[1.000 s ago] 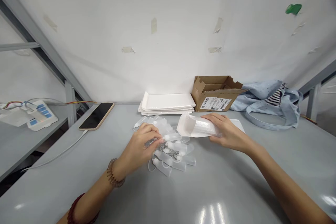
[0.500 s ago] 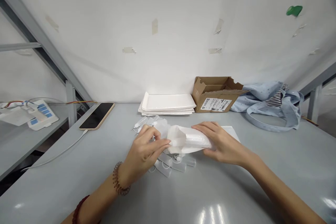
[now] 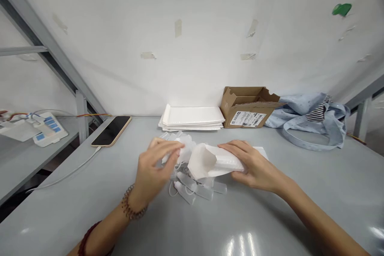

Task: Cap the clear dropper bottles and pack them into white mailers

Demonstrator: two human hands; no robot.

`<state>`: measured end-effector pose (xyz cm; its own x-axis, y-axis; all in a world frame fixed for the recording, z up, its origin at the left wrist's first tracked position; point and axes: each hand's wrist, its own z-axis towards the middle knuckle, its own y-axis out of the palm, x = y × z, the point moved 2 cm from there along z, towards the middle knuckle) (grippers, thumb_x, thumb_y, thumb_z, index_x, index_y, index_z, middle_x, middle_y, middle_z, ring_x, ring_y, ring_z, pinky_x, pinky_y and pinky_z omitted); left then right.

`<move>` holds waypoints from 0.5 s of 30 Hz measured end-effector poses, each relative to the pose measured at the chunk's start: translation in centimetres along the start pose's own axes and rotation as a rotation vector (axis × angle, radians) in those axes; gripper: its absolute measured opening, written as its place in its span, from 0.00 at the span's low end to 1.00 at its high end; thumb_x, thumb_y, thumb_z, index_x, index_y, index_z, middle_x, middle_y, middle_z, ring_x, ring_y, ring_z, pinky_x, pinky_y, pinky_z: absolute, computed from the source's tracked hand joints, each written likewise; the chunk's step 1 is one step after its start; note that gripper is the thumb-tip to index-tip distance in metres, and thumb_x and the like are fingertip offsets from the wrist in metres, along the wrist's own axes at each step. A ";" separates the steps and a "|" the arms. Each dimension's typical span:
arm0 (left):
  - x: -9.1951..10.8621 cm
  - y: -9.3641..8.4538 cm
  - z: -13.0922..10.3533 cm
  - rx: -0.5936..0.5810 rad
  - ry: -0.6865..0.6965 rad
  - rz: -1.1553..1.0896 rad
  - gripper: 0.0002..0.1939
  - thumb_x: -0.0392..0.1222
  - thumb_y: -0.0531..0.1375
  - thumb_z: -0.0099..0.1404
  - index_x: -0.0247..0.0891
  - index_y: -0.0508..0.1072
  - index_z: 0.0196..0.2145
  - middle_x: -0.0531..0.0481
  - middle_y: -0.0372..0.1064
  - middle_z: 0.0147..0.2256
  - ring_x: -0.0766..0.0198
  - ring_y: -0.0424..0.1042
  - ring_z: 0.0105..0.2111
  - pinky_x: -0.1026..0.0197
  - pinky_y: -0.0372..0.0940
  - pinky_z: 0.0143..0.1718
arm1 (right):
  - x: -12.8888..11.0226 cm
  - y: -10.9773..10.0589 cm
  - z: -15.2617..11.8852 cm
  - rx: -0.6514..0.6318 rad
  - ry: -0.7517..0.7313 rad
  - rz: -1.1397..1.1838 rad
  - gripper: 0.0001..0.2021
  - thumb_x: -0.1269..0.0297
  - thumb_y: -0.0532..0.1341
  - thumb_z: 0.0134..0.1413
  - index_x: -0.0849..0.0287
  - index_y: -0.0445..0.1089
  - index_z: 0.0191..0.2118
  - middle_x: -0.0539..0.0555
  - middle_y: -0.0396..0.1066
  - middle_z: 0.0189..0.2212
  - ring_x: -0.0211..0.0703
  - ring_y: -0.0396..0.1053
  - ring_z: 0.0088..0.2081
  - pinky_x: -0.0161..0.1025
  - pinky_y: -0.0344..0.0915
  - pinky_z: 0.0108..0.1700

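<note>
A white padded bubble mailer (image 3: 225, 162) is gripped around its body by my right hand (image 3: 252, 164), its mouth gaping toward the left. My left hand (image 3: 156, 164) is beside that opening, apart from it, with thumb and forefinger tips close together. Motion blurs those fingertips, so whether anything is between them cannot be made out. Under and around the mailer's mouth lies a loose pile of small translucent plastic bottles (image 3: 186, 193) with thin loops. A crumpled translucent white piece (image 3: 186, 146) sits behind my left fingertips.
Against the wall rests a stack of white mailers (image 3: 193, 117), with an open cardboard box (image 3: 249, 108) to its right. A light blue cloth bag (image 3: 312, 120) lies beyond. A phone (image 3: 112, 131) on a cable and a white power strip (image 3: 51, 128) are at left.
My left hand has let go of the mailer's edge and drawn back left. The mailer's mouth now gapes wider, while my right hand keeps its hold.
</note>
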<state>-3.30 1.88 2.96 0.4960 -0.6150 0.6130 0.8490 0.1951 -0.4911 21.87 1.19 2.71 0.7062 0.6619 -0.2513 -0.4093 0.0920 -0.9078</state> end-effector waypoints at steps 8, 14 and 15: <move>-3.5 0.0 1.1 -0.357 -0.330 0.195 0.13 0.45 0.57 0.60 0.41 0.73 0.42 0.47 0.71 0.41 0.57 0.67 0.36 0.57 0.65 0.35 | 1.2 -0.3 -0.2 0.028 0.022 -0.015 0.28 0.72 0.56 0.41 0.58 0.61 0.54 0.58 0.68 0.47 0.51 0.67 0.45 0.44 0.65 0.44; -3.9 0.9 0.6 -0.343 -0.202 0.197 0.12 0.44 0.55 0.62 0.39 0.71 0.41 0.46 0.70 0.42 0.53 0.65 0.44 0.53 0.64 0.40 | 1.1 0.0 -0.2 -0.003 0.012 0.000 0.29 0.73 0.56 0.41 0.58 0.61 0.54 0.58 0.68 0.46 0.51 0.66 0.44 0.45 0.65 0.44; -4.0 1.0 0.6 -0.350 -0.210 0.198 0.11 0.44 0.55 0.63 0.39 0.71 0.41 0.46 0.70 0.42 0.53 0.65 0.44 0.53 0.64 0.40 | 1.1 0.1 -0.2 -0.006 0.011 0.001 0.29 0.73 0.56 0.41 0.58 0.61 0.54 0.58 0.68 0.46 0.51 0.66 0.45 0.46 0.65 0.44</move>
<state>-4.36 5.04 0.40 0.6996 -0.4169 0.5803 0.6389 0.0015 -0.7693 22.70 1.78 2.31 0.7124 0.6535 -0.2557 -0.4061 0.0869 -0.9097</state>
